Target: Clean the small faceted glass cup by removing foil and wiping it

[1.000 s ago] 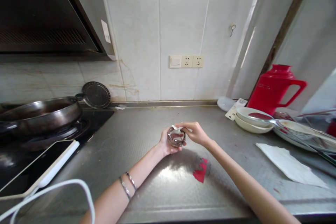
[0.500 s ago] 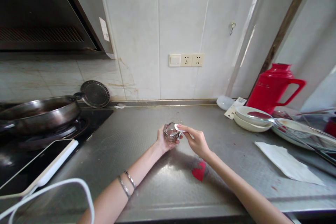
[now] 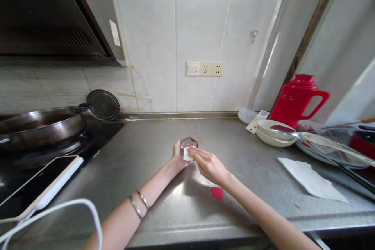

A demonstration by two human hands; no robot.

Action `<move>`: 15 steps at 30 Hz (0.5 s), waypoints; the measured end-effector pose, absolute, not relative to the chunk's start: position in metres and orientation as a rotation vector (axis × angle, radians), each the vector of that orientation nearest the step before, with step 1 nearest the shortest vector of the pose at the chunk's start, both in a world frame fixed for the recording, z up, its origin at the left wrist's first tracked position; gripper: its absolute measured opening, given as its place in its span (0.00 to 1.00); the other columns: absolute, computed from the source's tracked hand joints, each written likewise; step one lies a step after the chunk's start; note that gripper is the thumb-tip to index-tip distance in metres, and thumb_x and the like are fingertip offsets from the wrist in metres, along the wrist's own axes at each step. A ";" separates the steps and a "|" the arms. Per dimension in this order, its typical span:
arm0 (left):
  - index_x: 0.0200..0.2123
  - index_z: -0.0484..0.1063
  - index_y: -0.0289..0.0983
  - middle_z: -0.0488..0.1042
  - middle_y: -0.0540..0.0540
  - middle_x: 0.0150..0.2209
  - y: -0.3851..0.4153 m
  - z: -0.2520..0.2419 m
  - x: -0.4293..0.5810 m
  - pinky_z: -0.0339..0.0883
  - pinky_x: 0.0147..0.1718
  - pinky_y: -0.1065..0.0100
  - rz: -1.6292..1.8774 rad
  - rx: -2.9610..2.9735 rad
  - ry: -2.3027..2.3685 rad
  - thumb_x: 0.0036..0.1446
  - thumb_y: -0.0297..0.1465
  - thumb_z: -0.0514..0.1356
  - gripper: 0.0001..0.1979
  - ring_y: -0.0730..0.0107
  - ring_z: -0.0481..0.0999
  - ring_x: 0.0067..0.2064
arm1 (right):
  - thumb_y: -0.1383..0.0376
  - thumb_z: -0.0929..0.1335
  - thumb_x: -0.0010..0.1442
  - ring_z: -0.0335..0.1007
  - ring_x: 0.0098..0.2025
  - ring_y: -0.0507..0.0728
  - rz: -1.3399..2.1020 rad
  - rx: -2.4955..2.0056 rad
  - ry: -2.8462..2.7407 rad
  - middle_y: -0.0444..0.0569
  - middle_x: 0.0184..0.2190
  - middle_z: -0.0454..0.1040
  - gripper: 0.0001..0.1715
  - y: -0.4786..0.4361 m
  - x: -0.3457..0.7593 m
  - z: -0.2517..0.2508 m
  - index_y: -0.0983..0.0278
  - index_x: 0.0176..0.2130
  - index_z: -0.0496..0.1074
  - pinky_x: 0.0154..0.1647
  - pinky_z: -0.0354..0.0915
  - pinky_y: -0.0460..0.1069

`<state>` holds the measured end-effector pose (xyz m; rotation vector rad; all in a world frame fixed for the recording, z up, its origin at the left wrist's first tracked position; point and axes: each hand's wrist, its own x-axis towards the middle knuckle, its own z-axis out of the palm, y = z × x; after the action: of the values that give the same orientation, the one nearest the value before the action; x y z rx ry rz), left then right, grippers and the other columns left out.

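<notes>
Over the middle of the metal counter, my left hand [image 3: 177,156] is closed around a small clear glass [image 3: 189,141] with a wavy, dark-looking rim. My right hand [image 3: 211,165] pinches a folded white tissue [image 3: 186,154] and holds it against the near side of the glass. The tissue and right fingers hide much of the glass's near wall. The left fingertips are mostly out of sight behind it.
A metal pan [image 3: 43,125] sits on the black stove at left, with a phone [image 3: 38,187] and white cable in front. On the right are a red thermos [image 3: 294,97], stacked bowls [image 3: 274,136], and a white paper sheet [image 3: 312,179]. A red heart-shaped patch [image 3: 217,193] marks the counter.
My right hand has moved the tissue from the glass's right rim down and left onto its near side. My left hand still holds the glass. The view has shifted slightly.
</notes>
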<state>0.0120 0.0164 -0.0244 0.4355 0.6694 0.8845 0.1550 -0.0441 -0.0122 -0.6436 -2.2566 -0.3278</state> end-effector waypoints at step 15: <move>0.27 0.66 0.34 0.63 0.47 0.16 0.018 -0.022 0.013 0.49 0.16 0.70 0.913 0.522 0.681 0.63 0.48 0.39 0.28 0.74 0.62 0.17 | 0.74 0.59 0.64 0.67 0.56 0.60 -0.418 -0.518 -2.333 0.61 0.50 0.73 0.18 -0.036 0.150 0.007 0.69 0.52 0.67 0.53 0.70 0.56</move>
<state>0.0128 0.0183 -0.0223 0.5221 0.6812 0.9129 0.1502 -0.0358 0.0075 -0.5185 -2.3327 -0.4182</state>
